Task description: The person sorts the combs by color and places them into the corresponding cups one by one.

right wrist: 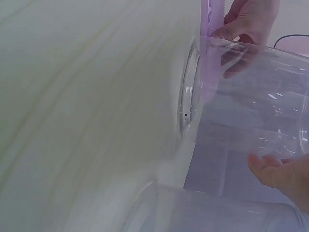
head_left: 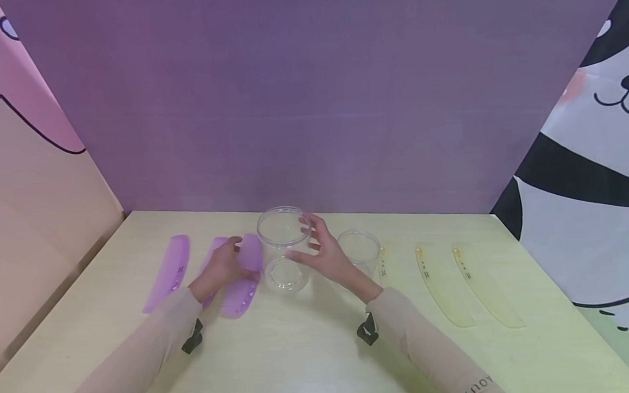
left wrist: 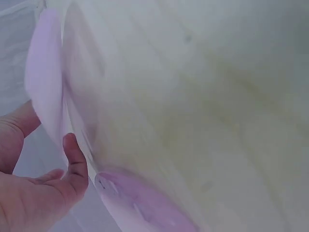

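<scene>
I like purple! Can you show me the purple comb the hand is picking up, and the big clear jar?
purple comb (head_left: pixel 243 280), head view, on its flat body below the left hand.
big clear jar (head_left: pixel 284 244), head view, on its clear side wall.

A pale yellow table (head_left: pixel 309 347) carries purple combs (head_left: pixel 167 273), two clear jars (head_left: pixel 284 248) and yellow combs (head_left: pixel 442 284).
</scene>
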Demonstrator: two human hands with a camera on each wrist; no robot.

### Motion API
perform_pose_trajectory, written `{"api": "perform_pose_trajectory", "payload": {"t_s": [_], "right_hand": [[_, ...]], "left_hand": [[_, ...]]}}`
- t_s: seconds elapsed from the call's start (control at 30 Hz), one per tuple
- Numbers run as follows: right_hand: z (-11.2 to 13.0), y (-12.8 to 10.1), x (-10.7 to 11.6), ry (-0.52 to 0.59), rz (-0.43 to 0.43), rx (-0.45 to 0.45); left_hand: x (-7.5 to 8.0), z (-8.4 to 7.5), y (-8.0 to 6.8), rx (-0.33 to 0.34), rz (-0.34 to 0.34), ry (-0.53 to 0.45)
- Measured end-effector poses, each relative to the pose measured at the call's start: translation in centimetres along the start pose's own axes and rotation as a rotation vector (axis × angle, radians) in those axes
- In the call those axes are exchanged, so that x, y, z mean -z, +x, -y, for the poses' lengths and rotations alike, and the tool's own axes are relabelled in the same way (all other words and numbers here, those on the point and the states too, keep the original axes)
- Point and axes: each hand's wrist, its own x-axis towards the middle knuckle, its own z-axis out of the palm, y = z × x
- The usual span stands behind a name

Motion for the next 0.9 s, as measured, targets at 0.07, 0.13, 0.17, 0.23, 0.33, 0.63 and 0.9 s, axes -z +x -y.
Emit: {"api": "perform_pose_trajectory", "payload": {"t_s": [0.07,0.13,0.17,0.23,0.33,0.63,0.9], "right_hand": [[0.0,-0.1,0.0,-0.009,-0.001,-0.005],[0.0,-0.1,0.0,-0.015,-0.001,-0.005],[0.0,-0.1,0.0,-0.017,-0.001,-0.004],[0.0,-0.2,-0.1,-0.02,-0.002,-0.003],[0.0,-0.2,-0.1,-0.017,-0.001,0.002],[0.1,-0.1,-0.1,-0.023,-0.001,0.003],[0.1,-0.1,0.0,-0.016,-0.001,0.004]], "left_hand": [[0.2,0.2,0.1,0.023,0.018,-0.019],[0.4,0.4,0.2,0.047,0.028,-0.04],[0.5,0.5,0.2,0.057,0.031,-0.05],[0.6,0.7,0.3,0.073,0.033,-0.072],[0.7,1.0,0.4,0.078,0.026,-0.116],[1.8,1.5,0.3,0.053,0.051,-0.22],[3.4,1.0,0.1,0.037,0.022,-0.214]]}}
